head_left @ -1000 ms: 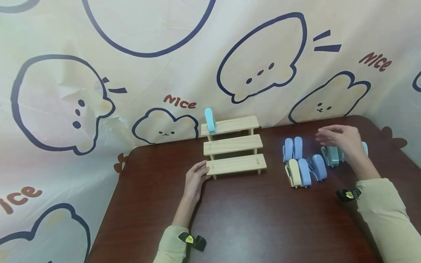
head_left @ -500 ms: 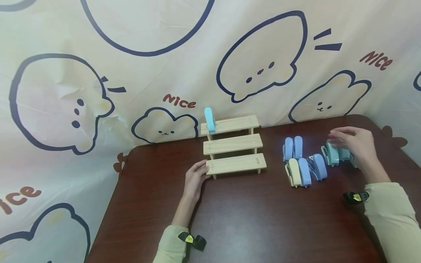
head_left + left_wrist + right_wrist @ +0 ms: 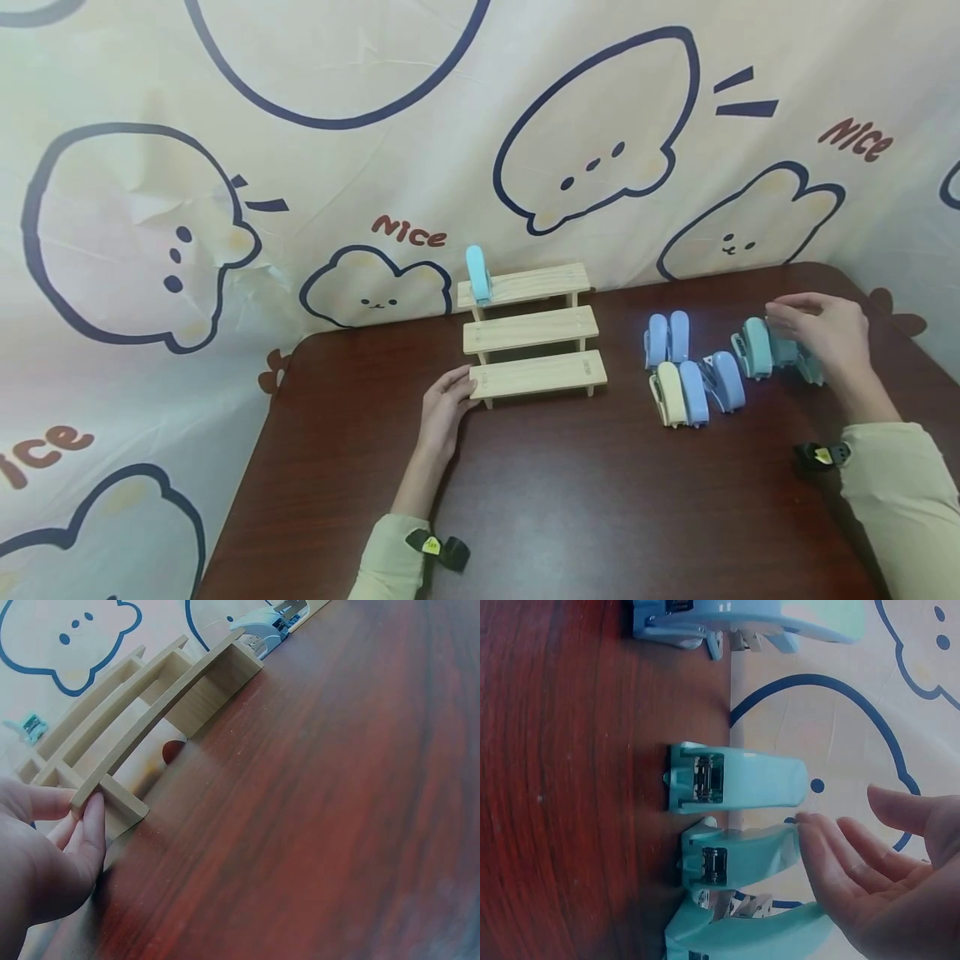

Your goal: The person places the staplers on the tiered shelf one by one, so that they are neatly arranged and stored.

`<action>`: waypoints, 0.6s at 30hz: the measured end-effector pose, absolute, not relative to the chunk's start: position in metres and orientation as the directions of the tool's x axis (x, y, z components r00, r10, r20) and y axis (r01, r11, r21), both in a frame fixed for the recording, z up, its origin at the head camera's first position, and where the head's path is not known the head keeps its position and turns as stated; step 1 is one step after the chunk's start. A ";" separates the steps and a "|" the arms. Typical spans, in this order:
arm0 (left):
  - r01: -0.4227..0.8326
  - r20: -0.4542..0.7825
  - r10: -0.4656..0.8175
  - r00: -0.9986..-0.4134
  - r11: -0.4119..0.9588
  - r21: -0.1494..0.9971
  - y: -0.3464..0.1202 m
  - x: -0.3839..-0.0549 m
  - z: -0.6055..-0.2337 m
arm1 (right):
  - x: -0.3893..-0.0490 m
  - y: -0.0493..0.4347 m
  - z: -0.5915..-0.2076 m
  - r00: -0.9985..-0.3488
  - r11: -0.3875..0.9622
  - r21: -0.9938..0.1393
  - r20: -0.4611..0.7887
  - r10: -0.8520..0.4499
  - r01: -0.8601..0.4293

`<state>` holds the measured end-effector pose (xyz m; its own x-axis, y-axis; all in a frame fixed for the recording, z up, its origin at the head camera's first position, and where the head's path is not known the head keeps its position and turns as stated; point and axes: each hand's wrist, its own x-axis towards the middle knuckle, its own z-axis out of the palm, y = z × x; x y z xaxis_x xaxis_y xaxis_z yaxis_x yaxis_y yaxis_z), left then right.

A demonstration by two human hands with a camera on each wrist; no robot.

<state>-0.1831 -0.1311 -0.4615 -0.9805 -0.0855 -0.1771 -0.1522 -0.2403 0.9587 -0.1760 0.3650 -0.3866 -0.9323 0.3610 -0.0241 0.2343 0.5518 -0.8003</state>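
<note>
In the head view my left hand (image 3: 441,412) holds the left end of a three-step wooden display stand (image 3: 536,375); the left wrist view shows its thumb and fingers pinching the lowest board (image 3: 161,712). One light blue stapler (image 3: 477,273) stands upright on the top step's left end. My right hand (image 3: 834,337) is above a row of teal staplers at the right. Its fingers are loosely extended in the right wrist view, with fingertips near or touching the tip of the middle teal stapler (image 3: 754,855). Another teal stapler (image 3: 761,778) stands beside it.
Several blue staplers (image 3: 726,382) and a pale yellow stapler (image 3: 670,394) stand left of the teal row. The dark wooden table (image 3: 570,500) backs onto a cartoon-printed cloth (image 3: 375,183). The table's right edge runs beyond my right hand.
My right hand has moved rightward along the teal staplers, and the one at the far right now sits against the others. My left hand and the stand stay in place.
</note>
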 end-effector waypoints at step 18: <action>-0.156 -0.181 -0.086 -0.980 -0.244 0.957 -0.131 -0.183 -0.460 | -0.173 0.365 -0.397 -0.983 0.708 -0.690 -0.025 0.181 0.148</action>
